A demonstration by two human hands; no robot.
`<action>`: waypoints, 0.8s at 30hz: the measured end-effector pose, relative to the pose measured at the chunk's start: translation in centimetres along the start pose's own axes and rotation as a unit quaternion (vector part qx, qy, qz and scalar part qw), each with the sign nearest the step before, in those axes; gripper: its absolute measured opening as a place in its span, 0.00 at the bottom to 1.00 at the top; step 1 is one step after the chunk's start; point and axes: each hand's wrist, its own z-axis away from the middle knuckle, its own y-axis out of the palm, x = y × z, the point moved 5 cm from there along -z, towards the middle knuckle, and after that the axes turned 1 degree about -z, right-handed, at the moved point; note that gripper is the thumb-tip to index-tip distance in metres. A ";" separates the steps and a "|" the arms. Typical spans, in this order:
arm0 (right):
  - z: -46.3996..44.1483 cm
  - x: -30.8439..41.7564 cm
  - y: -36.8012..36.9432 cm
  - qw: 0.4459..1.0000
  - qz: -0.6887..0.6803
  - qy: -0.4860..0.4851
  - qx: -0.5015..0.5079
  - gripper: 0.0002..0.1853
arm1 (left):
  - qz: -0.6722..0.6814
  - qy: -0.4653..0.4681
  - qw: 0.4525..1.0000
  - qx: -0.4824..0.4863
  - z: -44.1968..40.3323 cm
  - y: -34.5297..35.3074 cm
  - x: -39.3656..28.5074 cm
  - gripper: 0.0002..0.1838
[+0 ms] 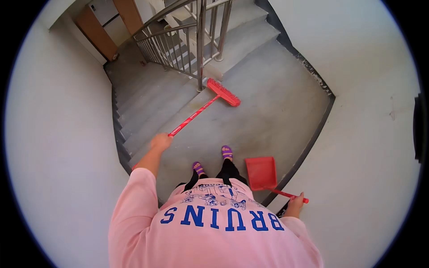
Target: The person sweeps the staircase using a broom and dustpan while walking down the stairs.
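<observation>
My left hand [161, 142] is wrapped round the red patterned handle of a broom [193, 115]. The broom's red bristled head [223, 92] is out ahead of me on the grey landing, close to the foot of a metal railing post. Down at my right side, my right hand [294, 205] grips the short red handle of a dustpan [261, 173]. The dustpan's flat pan is to the right of my feet, and whether it touches the floor I cannot tell. No dirt can be made out in it.
Metal stair railings [199, 49] stand ahead. Steps lead down on the left [147, 107] and up at the top [250, 27]. White walls with a dark skirting edge [308, 145] bound the landing [272, 89]. Brown doors [96, 31] are at the far left below.
</observation>
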 end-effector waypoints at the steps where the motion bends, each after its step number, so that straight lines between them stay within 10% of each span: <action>1: 0.5 0.5 0.1 1.000 -0.004 -0.010 0.011 0.19 | 0.008 -0.006 1.000 0.002 -0.7 0.2 -1.8 0.20; 9: 7.1 5.3 2.2 0.997 0.058 -0.032 0.038 0.27 | 0.061 -0.057 0.996 0.021 -4.2 6.7 0.7 0.20; 24: 17.9 3.5 22.0 0.914 0.203 -0.147 0.318 0.17 | 0.108 -0.236 0.964 0.059 16.2 3.3 24.4 0.18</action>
